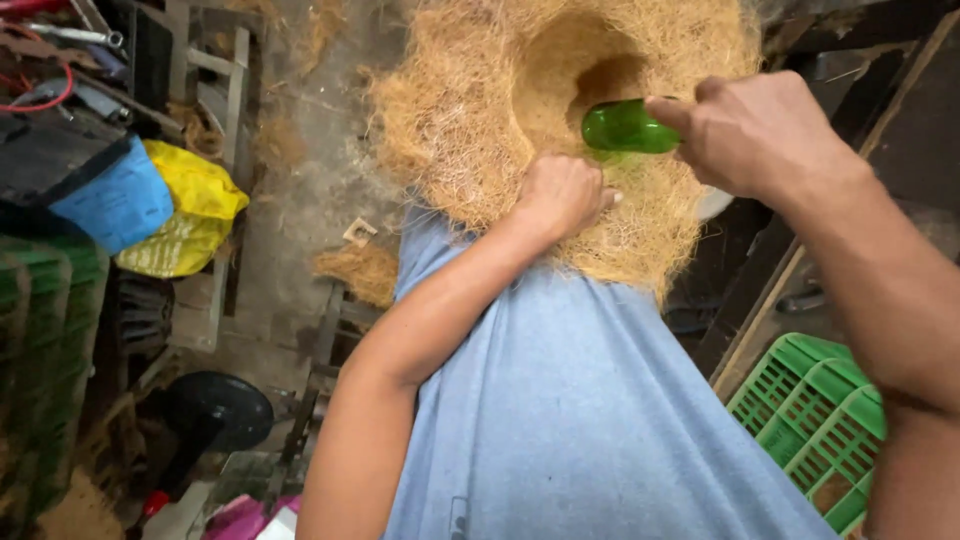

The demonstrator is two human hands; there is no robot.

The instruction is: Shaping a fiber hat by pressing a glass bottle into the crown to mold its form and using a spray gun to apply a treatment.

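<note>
We see the right hand point(762, 135) at upper right of the frame, fingers wrapped tight around a green bottle point(626, 127) whose end points into the hollow of a coir fibre nest point(470, 110) at top centre; the left hand point(563, 192) is closed in a fist, pressed against the nest's near rim; green crate point(815, 420) lower right; yellow bag point(195, 205) and blue cloth point(120, 200) at left.
</note>
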